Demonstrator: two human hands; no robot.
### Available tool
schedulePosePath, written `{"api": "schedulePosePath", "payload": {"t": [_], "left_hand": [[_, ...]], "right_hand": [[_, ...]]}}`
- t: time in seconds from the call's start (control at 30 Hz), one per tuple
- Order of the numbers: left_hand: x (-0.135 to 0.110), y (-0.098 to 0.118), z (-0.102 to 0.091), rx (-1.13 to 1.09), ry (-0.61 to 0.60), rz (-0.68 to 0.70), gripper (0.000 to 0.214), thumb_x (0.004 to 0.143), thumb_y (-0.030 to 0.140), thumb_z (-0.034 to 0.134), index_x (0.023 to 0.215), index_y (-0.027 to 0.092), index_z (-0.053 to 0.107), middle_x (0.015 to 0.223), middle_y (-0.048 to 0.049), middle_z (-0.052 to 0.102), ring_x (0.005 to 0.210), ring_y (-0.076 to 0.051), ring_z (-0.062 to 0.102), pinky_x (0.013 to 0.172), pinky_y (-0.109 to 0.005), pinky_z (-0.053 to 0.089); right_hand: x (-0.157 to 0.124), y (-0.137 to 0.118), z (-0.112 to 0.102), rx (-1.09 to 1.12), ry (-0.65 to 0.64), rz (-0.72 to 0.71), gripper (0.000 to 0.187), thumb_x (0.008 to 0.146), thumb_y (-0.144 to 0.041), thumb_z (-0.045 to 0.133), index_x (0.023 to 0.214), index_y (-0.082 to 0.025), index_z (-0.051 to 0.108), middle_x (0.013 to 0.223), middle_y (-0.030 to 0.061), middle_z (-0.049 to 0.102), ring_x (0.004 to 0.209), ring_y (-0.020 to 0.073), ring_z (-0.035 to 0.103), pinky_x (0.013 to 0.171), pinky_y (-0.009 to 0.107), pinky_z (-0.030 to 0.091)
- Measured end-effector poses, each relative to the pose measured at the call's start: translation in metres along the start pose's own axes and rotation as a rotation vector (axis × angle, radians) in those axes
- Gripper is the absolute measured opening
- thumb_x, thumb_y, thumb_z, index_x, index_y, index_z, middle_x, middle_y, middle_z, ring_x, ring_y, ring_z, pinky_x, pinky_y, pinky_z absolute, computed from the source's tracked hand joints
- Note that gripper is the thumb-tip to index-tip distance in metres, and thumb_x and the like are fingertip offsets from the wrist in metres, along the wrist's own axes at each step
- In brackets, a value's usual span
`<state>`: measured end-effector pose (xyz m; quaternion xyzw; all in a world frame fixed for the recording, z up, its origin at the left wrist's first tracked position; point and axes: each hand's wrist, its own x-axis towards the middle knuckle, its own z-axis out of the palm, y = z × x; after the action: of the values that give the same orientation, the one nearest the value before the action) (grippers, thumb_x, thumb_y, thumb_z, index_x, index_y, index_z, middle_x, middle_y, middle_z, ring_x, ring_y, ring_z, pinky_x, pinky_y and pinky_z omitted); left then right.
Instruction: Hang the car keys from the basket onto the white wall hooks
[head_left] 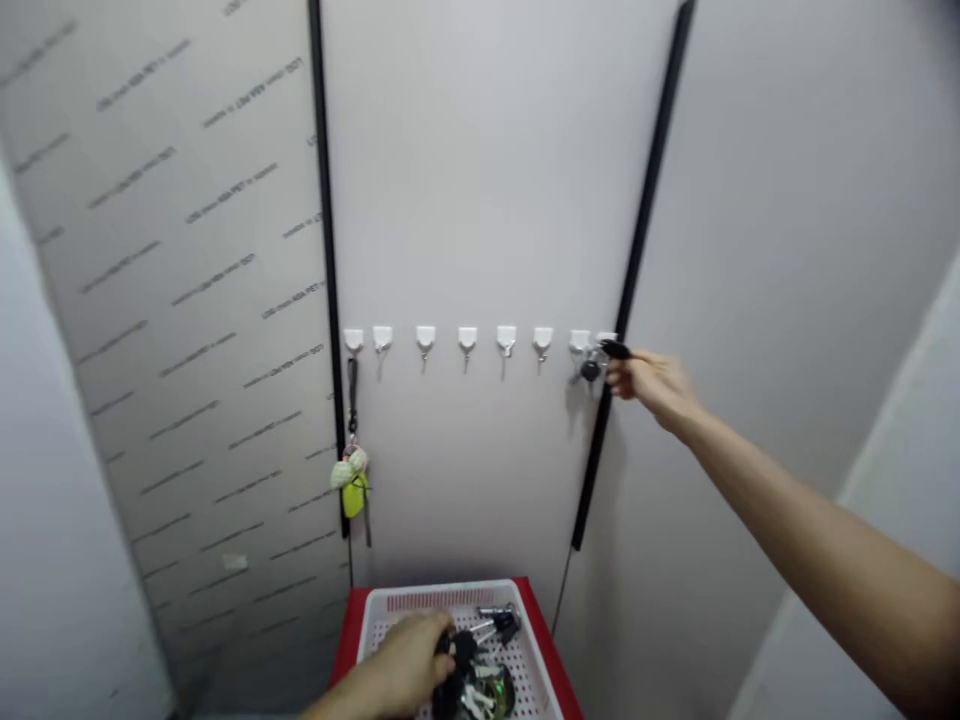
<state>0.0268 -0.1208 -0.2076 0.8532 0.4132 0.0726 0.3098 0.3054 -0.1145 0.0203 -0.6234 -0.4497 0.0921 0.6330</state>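
My right hand [646,382] is raised to the right end of a row of white wall hooks, its fingers pinched on a black-headed key [615,349] at the last hook [606,336]. Just left of those fingers hangs a round black piece [590,371], perhaps part of the same bunch. Down in the white plastic basket [541,684], my left hand [412,660] has its fingers closed around some black keys [450,668]. Beside it lie more keys [504,625] and a shiny metallic bunch [484,692]. Part of the basket is hidden under my left hand.
A key strap with a yellow-green tag [355,494] hangs from the leftmost hook [353,340]. Other white hooks [467,338] run between. Black strips [322,170] edge the wall panel [480,180]. The basket rests on a red surface [547,640].
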Motion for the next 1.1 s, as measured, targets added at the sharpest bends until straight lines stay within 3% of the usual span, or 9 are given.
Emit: {"api": "schedulePosePath", "payload": {"t": [0.07,0.13,0.23,0.33,0.43,0.63,0.73,0.97,1.1], "left_hand": [[-0.005,-0.019,0.012,0.069,0.009,0.000,0.036,0.056,0.016,0.046,0.091,0.018,0.046,0.097,-0.0071,0.051,0.089,-0.021,0.045,0.076,-0.033,0.033],[-0.005,-0.028,0.001,0.026,0.081,0.068,0.046,0.054,0.016,0.048,0.099,0.019,0.042,0.107,-0.0070,0.045,0.097,-0.020,0.039,0.083,-0.032,0.029],[-0.001,-0.029,-0.047,-0.108,0.455,0.156,0.038,0.060,0.020,0.043,0.098,0.017,0.042,0.104,-0.0075,0.045,0.096,-0.016,0.040,0.085,-0.030,0.029],[-0.001,-0.020,-0.103,-0.295,0.907,0.161,0.028,0.063,0.024,0.039,0.089,0.015,0.044,0.086,-0.0066,0.051,0.076,-0.014,0.048,0.071,-0.030,0.038],[-0.008,-0.007,-0.136,-0.511,1.018,0.211,0.022,0.062,0.029,0.042,0.080,0.016,0.043,0.070,-0.0013,0.050,0.062,-0.011,0.048,0.059,-0.024,0.040],[-0.011,0.002,-0.173,-0.554,1.252,0.194,0.025,0.057,0.027,0.049,0.080,0.020,0.043,0.078,-0.0005,0.049,0.070,-0.011,0.049,0.062,-0.022,0.040],[0.008,-0.008,-0.193,-0.521,1.262,0.103,0.032,0.052,0.026,0.053,0.082,0.019,0.044,0.082,-0.0021,0.050,0.073,-0.013,0.049,0.065,-0.024,0.039],[0.034,-0.008,-0.198,-0.665,0.897,0.081,0.018,0.061,0.032,0.044,0.064,0.014,0.047,0.052,0.0011,0.049,0.048,-0.009,0.045,0.043,-0.019,0.033],[0.028,0.011,-0.212,-0.802,0.974,0.217,0.015,0.064,0.026,0.040,0.059,0.013,0.045,0.043,0.0055,0.040,0.037,-0.004,0.036,0.037,-0.015,0.028]], "right_hand": [[-0.018,0.012,0.004,0.031,0.004,0.183,0.017,0.057,-0.005,0.033,0.053,-0.016,0.046,0.042,-0.0025,0.047,0.033,0.0057,0.042,0.035,0.017,0.034],[-0.029,0.016,0.009,0.035,0.004,0.248,0.017,0.057,-0.004,0.033,0.051,-0.016,0.044,0.042,-0.0016,0.048,0.033,0.0065,0.043,0.035,0.018,0.035],[-0.027,0.001,0.016,0.054,0.083,0.194,0.018,0.055,-0.002,0.032,0.050,-0.016,0.042,0.042,-0.0023,0.047,0.033,0.0049,0.043,0.034,0.016,0.032],[-0.006,-0.027,0.019,0.058,0.181,0.102,0.016,0.056,-0.001,0.033,0.052,-0.015,0.040,0.045,-0.0027,0.047,0.034,0.0037,0.043,0.033,0.014,0.030],[0.014,-0.045,0.017,-0.003,0.233,0.033,0.014,0.057,-0.003,0.034,0.053,-0.014,0.042,0.048,-0.0018,0.048,0.034,0.0043,0.043,0.034,0.015,0.031],[0.023,-0.055,0.000,-0.542,-0.051,-0.058,0.016,0.052,-0.005,0.038,0.044,-0.013,0.049,0.043,0.0020,0.052,0.043,0.0110,0.049,0.040,0.020,0.034],[0.015,-0.047,-0.012,-0.608,-0.182,-0.006,0.017,0.053,-0.006,0.037,0.043,-0.013,0.049,0.048,0.0034,0.055,0.045,0.0114,0.051,0.041,0.021,0.035],[-0.008,0.002,-0.020,-0.371,-0.231,0.262,0.011,0.057,-0.012,0.039,0.052,-0.012,0.049,0.063,0.0061,0.057,0.050,0.0108,0.053,0.045,0.021,0.038],[-0.013,0.005,-0.011,-0.257,-0.186,0.220,0.019,0.060,-0.017,0.040,0.075,-0.014,0.052,0.076,0.0056,0.057,0.055,0.0092,0.054,0.047,0.019,0.038]]}}
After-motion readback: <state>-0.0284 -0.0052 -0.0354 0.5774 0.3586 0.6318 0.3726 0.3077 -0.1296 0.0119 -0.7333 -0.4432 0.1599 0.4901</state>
